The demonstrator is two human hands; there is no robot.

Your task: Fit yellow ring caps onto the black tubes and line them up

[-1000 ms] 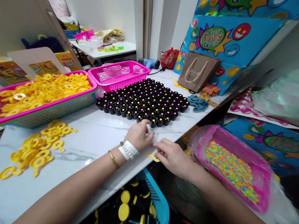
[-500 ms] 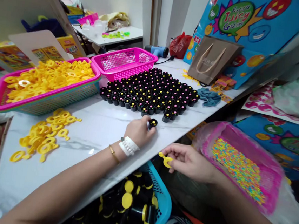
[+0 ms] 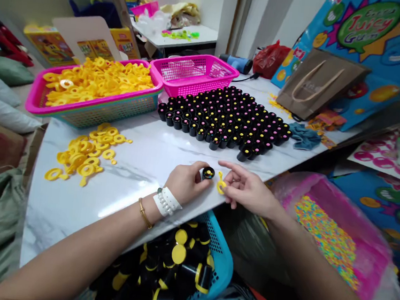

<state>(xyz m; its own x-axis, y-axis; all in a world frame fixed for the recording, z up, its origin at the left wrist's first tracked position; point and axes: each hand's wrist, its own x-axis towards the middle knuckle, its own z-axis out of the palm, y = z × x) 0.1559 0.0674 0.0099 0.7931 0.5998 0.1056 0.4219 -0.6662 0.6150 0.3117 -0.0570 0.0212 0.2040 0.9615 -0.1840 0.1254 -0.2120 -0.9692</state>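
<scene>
black, round, open-topped plastic cup [image 3: 208, 173] is held in the left hand's [image 3: 184, 182] grip, nearer the white marbled counter's [image 3: 128, 195] front edge than the cup cluster [image 3: 220, 116]; yellow plastic ring [image 3: 221, 186] is pinched in the right hand's [image 3: 244, 186] grip.

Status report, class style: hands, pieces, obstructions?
Left hand gripping black cup. Right hand holding yellow ring, apart from cup. Nothing visible between them.

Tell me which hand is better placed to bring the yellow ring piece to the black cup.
Probably the right hand: its grip has the yellow ring piece, close beside the black cup that the left hand holds.
</scene>
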